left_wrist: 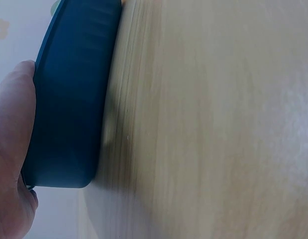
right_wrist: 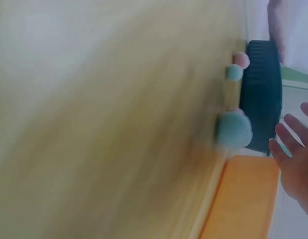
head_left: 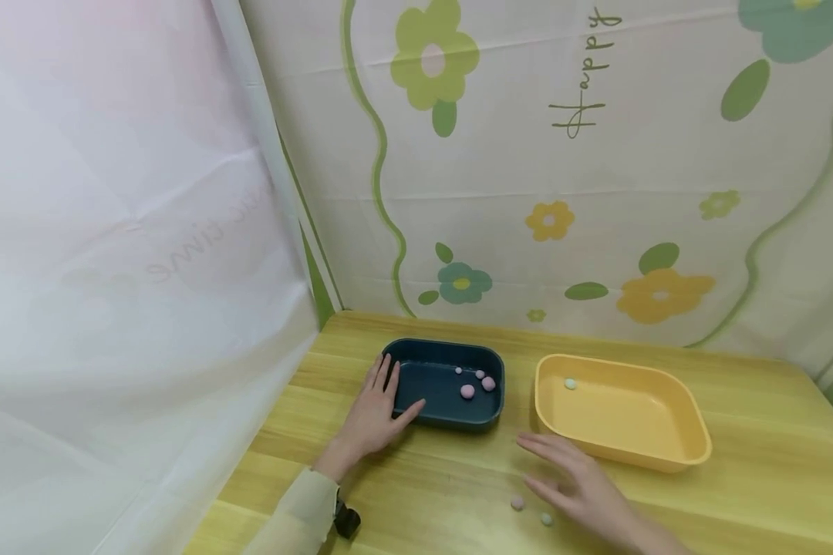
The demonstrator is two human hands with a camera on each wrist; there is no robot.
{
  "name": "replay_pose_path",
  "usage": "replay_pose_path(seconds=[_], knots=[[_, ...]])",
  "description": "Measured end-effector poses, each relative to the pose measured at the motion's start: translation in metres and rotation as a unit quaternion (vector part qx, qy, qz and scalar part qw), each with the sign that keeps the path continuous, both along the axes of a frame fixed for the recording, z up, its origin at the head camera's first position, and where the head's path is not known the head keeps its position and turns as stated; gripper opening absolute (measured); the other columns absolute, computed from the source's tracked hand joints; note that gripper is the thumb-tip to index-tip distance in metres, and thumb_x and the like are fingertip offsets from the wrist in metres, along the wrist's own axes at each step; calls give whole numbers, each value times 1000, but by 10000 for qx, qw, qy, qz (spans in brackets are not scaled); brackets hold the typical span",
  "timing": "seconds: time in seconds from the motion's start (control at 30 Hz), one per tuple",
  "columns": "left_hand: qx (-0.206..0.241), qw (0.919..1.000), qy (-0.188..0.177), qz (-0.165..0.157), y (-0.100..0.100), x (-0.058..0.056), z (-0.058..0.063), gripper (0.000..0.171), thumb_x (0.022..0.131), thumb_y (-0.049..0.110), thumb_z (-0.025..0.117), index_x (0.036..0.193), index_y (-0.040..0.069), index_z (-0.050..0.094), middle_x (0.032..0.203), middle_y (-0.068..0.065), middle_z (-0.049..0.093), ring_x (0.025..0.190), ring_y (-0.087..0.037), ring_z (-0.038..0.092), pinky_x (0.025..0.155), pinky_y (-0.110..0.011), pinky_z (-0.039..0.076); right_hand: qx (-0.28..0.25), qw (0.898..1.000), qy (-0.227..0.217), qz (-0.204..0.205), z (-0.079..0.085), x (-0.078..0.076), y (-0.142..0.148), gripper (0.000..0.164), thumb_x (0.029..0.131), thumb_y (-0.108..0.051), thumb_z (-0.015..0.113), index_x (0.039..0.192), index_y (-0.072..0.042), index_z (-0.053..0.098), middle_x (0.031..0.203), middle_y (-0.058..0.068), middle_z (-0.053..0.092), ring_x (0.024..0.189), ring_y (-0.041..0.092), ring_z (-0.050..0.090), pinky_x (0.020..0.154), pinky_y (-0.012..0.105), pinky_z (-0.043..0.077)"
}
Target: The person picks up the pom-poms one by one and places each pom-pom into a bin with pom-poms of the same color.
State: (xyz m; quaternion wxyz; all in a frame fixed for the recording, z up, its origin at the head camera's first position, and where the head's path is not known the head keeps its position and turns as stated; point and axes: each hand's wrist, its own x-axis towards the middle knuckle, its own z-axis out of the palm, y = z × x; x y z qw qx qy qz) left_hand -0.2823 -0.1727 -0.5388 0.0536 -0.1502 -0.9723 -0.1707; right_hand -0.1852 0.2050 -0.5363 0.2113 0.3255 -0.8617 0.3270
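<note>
My left hand rests at the left end of a dark blue tray, fingers straight along its rim and thumb at its front edge. Several pink clay-like balls of different sizes lie in that tray. My right hand hovers over the table, fingers spread and holding nothing, just in front of a yellow tray. Inside the yellow tray sits one pale green ball. A pink ball and a pale green ball lie on the table left of my right hand. A bigger green ball shows in the right wrist view.
Both trays stand on a yellowish wood-grain table, side by side with a gap between them. A flower-printed curtain hangs behind the table, and a white sheet along its left side. A black wrist strap circles my left wrist.
</note>
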Motion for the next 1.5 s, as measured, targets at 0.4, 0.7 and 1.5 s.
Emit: replay_pose_path(seconds=[0.4, 0.7, 1.5], knots=[[26, 9999, -34, 93, 0, -1, 0, 101, 107, 70, 52, 174, 1, 23, 185, -22, 12, 174, -40, 8, 139, -57, 24, -65, 9999, 140, 25, -23, 3, 24, 63, 71, -1, 98, 130, -14, 80, 131, 7, 79, 120, 9, 71, 115, -2, 32], [5, 10000, -37, 71, 2, -1, 0, 101, 107, 71, 51, 174, 1, 23, 185, -22, 12, 174, -40, 7, 139, -57, 24, -134, 9998, 135, 83, -34, 4, 30, 53, 69, -2, 98, 118, -17, 84, 119, 2, 81, 111, 9, 73, 112, -2, 34], [-8, 10000, -72, 38, 1, -1, -1, 101, 107, 71, 51, 174, 0, 23, 185, -22, 11, 174, -40, 7, 139, -57, 24, -280, 9982, -510, -172, -41, 6, 29, 38, 80, -2, 94, 102, -30, 80, 102, -16, 76, 96, 1, 70, 88, 15, 58]])
